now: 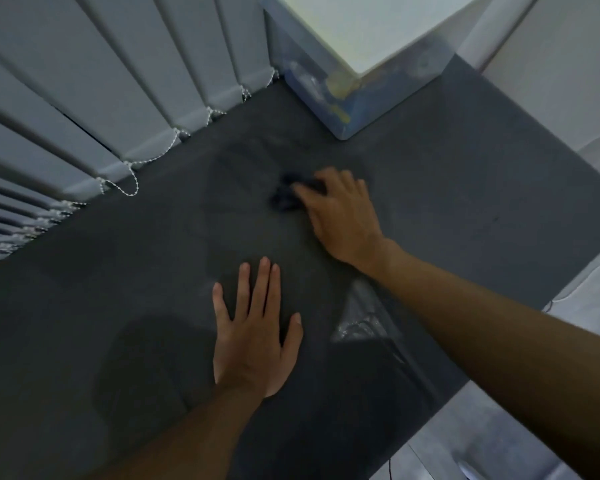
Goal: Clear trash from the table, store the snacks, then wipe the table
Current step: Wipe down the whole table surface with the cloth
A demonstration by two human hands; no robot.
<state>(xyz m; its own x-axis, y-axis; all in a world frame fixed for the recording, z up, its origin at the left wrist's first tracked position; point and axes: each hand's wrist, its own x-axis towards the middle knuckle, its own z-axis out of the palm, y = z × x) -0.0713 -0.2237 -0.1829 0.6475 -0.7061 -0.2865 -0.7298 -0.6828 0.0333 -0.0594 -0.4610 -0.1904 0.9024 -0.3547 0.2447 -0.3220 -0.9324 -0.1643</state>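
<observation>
The right hand (pixel 340 216) rests palm-down on a crumpled dark cloth (pixel 288 195) at the centre of the dark grey matte counter (pixel 118 271), fingers curled over the cloth's right part. The left hand (pixel 253 334) lies flat on the near counter surface, fingers spread, holding nothing. A translucent plastic storage box (pixel 368 98) stands at the far edge. Pale vertical blind slats (pixel 101 81) hang along the counter's left side.

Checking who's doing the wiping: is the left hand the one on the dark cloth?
No. The right hand presses the dark cloth, while the left hand lies flat and empty on the table.
</observation>
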